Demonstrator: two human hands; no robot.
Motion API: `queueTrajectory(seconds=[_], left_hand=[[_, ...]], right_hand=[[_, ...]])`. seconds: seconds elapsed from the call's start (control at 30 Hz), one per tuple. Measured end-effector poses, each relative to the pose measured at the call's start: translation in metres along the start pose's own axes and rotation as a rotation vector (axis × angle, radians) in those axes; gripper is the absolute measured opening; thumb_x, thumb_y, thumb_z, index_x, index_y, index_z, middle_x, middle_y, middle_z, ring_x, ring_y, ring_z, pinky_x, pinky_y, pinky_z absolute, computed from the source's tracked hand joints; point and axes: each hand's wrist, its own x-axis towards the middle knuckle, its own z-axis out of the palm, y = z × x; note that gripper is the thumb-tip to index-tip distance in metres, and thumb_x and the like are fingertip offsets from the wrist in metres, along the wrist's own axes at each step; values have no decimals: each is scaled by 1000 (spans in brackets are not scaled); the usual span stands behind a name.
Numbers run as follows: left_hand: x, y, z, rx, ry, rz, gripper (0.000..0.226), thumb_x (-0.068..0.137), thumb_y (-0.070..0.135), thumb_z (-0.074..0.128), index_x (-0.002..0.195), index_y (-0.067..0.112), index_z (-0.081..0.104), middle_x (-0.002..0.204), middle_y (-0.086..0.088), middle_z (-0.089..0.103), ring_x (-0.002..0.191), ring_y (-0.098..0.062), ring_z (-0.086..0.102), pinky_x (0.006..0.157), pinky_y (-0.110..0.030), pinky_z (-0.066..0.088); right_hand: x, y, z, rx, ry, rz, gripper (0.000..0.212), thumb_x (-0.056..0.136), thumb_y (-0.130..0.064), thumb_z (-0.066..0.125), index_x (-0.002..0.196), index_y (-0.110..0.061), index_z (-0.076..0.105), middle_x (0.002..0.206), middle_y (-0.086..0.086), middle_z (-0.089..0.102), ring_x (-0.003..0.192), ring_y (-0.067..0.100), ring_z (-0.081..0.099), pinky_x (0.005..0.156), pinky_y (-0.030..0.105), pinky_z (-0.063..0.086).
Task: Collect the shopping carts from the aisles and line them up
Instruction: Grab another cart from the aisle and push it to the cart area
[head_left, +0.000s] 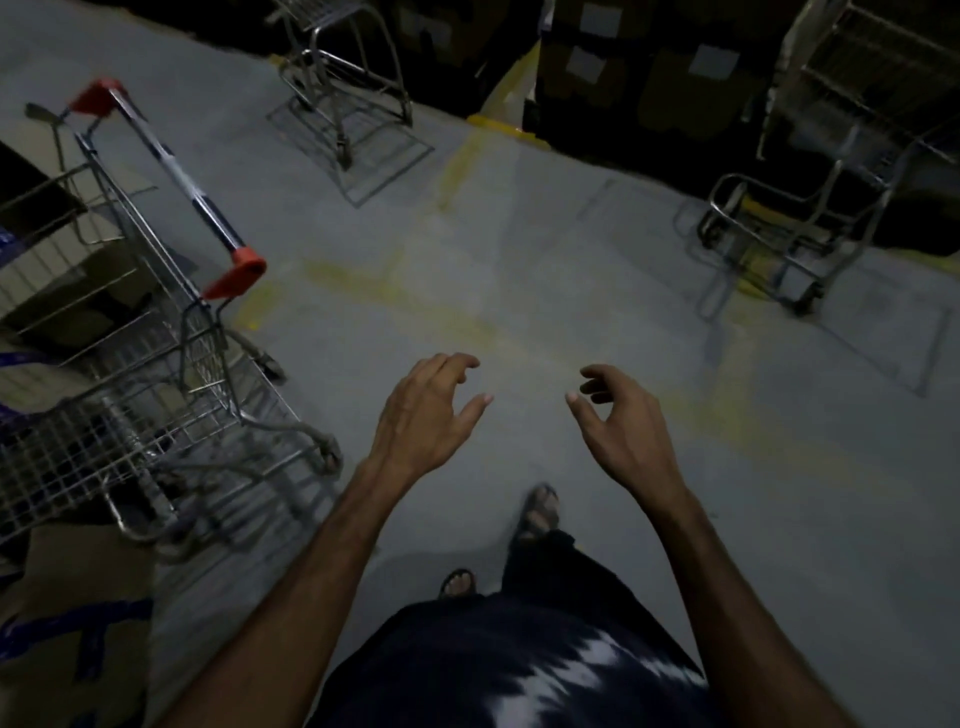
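Three carts (156, 332) (hands (426, 410) empty).

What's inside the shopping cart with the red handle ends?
Through the wire sides of the shopping cart, brownish box shapes show. It's too dark to tell what they are, and the rest is cut off at the picture's edge.

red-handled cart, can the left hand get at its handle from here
Probably yes. The left hand is empty, and only bare floor lies between it and the cart handle, though it likely needs a step closer.
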Motion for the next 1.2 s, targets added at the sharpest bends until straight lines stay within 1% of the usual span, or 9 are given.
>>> queueTrajectory(seconds=[0.1, 0.23, 0.33, 0.47, 0.57, 0.8, 0.93, 1.1, 1.2], left_hand=[[34, -18, 5, 15, 20, -52, 41, 98, 43, 71, 132, 20, 64, 110, 0, 66, 101, -22, 60, 84, -38, 52], [91, -48, -5, 51, 70, -141, 41, 97, 42, 71, 131, 19, 65, 109, -1, 67, 100, -23, 60, 84, -39, 53], [139, -64, -16, 80, 133, -264, 39, 96, 39, 74, 130, 20, 65, 109, 0, 68, 99, -22, 61, 84, -40, 54], [191, -75, -26, 63, 226, -406, 39, 97, 41, 73, 130, 22, 65, 109, 1, 66, 99, -20, 60, 83, -37, 52], [217, -84, -31, 39, 312, -490, 40, 96, 44, 69, 130, 21, 65, 108, 1, 66, 97, -21, 60, 83, -40, 54], [232, -124, -43, -6, 488, -701, 36, 95, 46, 66, 123, 24, 67, 102, 6, 65, 90, -19, 61, 80, -44, 56], [248, -157, -55, -11, 617, -774, 29, 94, 45, 67, 118, 28, 67, 97, 11, 64, 83, -15, 60, 76, -42, 56], [280, -189, -78, -20, 719, -845, 27, 95, 41, 69, 117, 25, 69, 95, 11, 63, 79, -13, 59, 73, -41, 56], [300, -202, -95, -6, 753, -886, 31, 96, 45, 65, 120, 26, 69, 98, 13, 63, 81, -9, 58, 74, -38, 57]], right_hand=[[63, -5, 14, -7, -55, -42, 42, 101, -40, 66, 138, -20, 62, 122, -2, 71, 105, 14, 65, 91, 36, 54], [160, -29, 34, -12, -124, -148, 43, 101, -42, 65, 138, -21, 61, 123, -2, 70, 106, 14, 65, 91, 35, 53], [231, -56, 41, 0, -179, -226, 42, 101, -43, 65, 138, -24, 61, 123, -4, 70, 107, 13, 65, 93, 39, 55], [315, -97, 50, 16, -278, -357, 41, 101, -43, 65, 137, -23, 61, 122, -4, 71, 109, 14, 65, 93, 40, 56], [366, -125, 70, -30, -380, -456, 41, 101, -44, 64, 137, -24, 61, 122, -5, 70, 109, 13, 65, 94, 40, 55], [433, -187, 123, -112, -616, -671, 43, 102, -45, 64, 138, -23, 61, 122, -5, 70, 109, 14, 65, 93, 39, 55], [466, -223, 163, -151, -702, -765, 43, 102, -45, 63, 139, -23, 60, 124, -4, 71, 110, 15, 66, 91, 37, 55], [500, -284, 201, -233, -806, -889, 45, 103, -48, 61, 140, -23, 59, 127, -2, 70, 112, 16, 66, 91, 37, 55], [518, -324, 223, -269, -848, -990, 46, 103, -49, 61, 140, -23, 59, 128, -3, 69, 112, 16, 66, 89, 35, 54]])
